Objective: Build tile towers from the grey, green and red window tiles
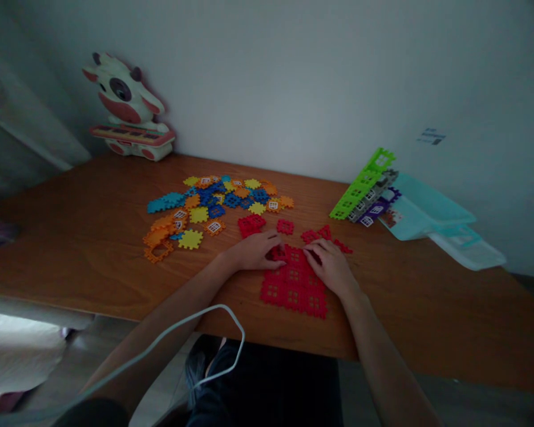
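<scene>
A panel of joined red window-cut building tiles (294,290) lies flat near the table's front edge. At its far left corner, my left hand (258,250) pinches a red tile (279,253) between thumb and fingers. Whether that tile is locked to the panel I cannot tell. My right hand (333,267) is closed on the panel's far right edge, fingers curled down and fingertips partly hidden. Just beyond the hands lie a stack of red tiles (251,225), a single red tile (285,226) and several loose red pieces (324,232).
Mixed orange, yellow and blue tiles (220,198) spread over the back left of the wooden table (409,308). Green, grey and purple joined strips (362,187) lean on a teal bin (431,207) at right. A cow toy keyboard (131,112) stands far left; a white cable (178,323) loops in front.
</scene>
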Demonstrator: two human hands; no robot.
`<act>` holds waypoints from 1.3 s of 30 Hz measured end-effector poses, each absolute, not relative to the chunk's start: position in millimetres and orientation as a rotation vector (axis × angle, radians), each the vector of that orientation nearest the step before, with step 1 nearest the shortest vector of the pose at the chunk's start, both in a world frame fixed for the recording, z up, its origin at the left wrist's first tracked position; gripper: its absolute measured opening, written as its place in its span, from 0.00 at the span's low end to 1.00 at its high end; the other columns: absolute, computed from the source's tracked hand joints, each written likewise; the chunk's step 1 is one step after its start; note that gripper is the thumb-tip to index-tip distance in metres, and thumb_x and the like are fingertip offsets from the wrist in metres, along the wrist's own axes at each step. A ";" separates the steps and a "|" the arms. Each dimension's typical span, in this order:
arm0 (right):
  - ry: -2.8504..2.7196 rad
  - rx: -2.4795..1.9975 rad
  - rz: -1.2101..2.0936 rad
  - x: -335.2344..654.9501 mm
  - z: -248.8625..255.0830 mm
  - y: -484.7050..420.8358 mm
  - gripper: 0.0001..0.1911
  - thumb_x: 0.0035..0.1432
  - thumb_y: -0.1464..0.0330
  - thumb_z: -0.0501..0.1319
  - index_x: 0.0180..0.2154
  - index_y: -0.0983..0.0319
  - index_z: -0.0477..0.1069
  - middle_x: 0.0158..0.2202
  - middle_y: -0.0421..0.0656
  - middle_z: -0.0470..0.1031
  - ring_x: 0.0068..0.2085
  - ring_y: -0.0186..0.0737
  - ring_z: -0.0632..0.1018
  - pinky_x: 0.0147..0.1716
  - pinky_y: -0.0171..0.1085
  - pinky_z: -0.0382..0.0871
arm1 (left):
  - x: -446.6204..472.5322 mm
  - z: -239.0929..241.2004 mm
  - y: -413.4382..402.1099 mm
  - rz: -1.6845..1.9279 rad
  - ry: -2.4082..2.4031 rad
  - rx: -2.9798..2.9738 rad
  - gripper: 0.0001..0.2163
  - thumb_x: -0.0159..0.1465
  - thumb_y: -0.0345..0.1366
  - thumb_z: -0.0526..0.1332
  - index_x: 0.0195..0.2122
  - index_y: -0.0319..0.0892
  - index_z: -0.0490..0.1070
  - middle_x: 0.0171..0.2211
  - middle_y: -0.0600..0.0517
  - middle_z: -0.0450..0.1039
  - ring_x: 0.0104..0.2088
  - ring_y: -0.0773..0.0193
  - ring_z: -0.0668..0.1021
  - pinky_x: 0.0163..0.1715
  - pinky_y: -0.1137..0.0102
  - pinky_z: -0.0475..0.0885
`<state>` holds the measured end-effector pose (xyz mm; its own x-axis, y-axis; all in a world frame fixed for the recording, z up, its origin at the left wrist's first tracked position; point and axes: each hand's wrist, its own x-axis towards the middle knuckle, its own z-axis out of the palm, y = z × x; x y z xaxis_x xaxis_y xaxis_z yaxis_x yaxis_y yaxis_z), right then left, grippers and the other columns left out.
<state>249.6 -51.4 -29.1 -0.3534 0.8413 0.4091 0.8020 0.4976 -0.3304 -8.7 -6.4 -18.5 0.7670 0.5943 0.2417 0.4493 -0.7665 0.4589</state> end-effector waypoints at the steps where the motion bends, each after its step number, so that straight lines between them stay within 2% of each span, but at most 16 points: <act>1: -2.173 -1.356 0.104 248.7 -29.0 -51.7 0.12 0.69 0.64 0.54 0.42 0.58 0.76 0.42 0.50 0.79 0.43 0.51 0.78 0.46 0.51 0.73 | -10.0 -18.4 -5.6 0.544 0.782 2.592 0.13 0.64 0.45 0.66 0.41 0.40 0.73 0.42 0.47 0.73 0.40 0.58 0.77 0.42 0.67 0.73; 7: -1.887 -1.383 0.167 251.2 -25.3 -52.2 0.15 0.71 0.60 0.53 0.41 0.58 0.75 0.39 0.49 0.79 0.42 0.48 0.79 0.44 0.47 0.73 | -22.8 -15.7 1.5 0.625 0.654 2.646 0.14 0.67 0.46 0.63 0.46 0.41 0.74 0.49 0.43 0.75 0.50 0.53 0.76 0.53 0.60 0.71; 10: -1.879 -1.386 0.197 252.4 -24.1 -52.0 0.15 0.71 0.59 0.53 0.39 0.57 0.75 0.38 0.49 0.78 0.41 0.48 0.79 0.42 0.46 0.73 | -23.1 -15.9 2.7 0.640 0.642 2.645 0.14 0.70 0.45 0.60 0.47 0.42 0.75 0.50 0.43 0.77 0.51 0.53 0.77 0.55 0.58 0.70; 14: -1.908 -1.370 0.227 250.8 -25.6 -51.9 0.15 0.71 0.60 0.54 0.38 0.58 0.75 0.37 0.48 0.78 0.40 0.46 0.78 0.40 0.44 0.72 | -17.7 -17.1 1.7 0.689 0.671 2.588 0.13 0.74 0.43 0.54 0.48 0.43 0.75 0.48 0.46 0.79 0.49 0.57 0.79 0.53 0.60 0.71; 21: -1.899 -1.366 0.232 250.4 -27.3 -51.7 0.14 0.71 0.60 0.54 0.37 0.58 0.74 0.36 0.47 0.77 0.39 0.46 0.78 0.39 0.43 0.71 | -22.0 -20.3 3.5 0.753 0.614 2.521 0.13 0.67 0.44 0.64 0.48 0.43 0.75 0.50 0.45 0.77 0.52 0.57 0.78 0.56 0.61 0.71; 25: -1.929 -1.363 0.245 249.5 -25.3 -52.1 0.15 0.70 0.59 0.54 0.37 0.58 0.75 0.36 0.47 0.77 0.39 0.46 0.78 0.40 0.44 0.72 | -24.0 -22.6 4.6 0.706 0.565 2.546 0.13 0.67 0.43 0.63 0.48 0.44 0.77 0.52 0.44 0.76 0.51 0.56 0.77 0.54 0.60 0.72; 30: -1.972 -1.359 0.280 248.5 -25.8 -52.3 0.14 0.70 0.60 0.54 0.36 0.57 0.74 0.37 0.47 0.78 0.40 0.47 0.79 0.43 0.46 0.73 | -23.7 -22.2 4.4 0.672 0.548 2.637 0.13 0.67 0.44 0.64 0.48 0.46 0.80 0.47 0.44 0.75 0.48 0.55 0.76 0.50 0.61 0.73; 35: -2.016 -1.370 0.299 249.3 -28.8 -51.7 0.13 0.69 0.61 0.54 0.35 0.57 0.73 0.36 0.46 0.77 0.41 0.48 0.79 0.45 0.47 0.73 | -25.7 -19.9 5.4 0.611 0.548 2.722 0.12 0.67 0.42 0.63 0.49 0.49 0.81 0.46 0.44 0.74 0.46 0.55 0.76 0.49 0.61 0.72; 39: -2.050 -1.385 0.295 249.8 -29.8 -51.2 0.13 0.69 0.62 0.53 0.35 0.57 0.73 0.36 0.46 0.76 0.40 0.48 0.78 0.45 0.48 0.73 | -24.3 -18.4 4.4 0.594 0.593 2.727 0.12 0.70 0.43 0.59 0.43 0.49 0.83 0.46 0.44 0.75 0.47 0.55 0.76 0.51 0.59 0.71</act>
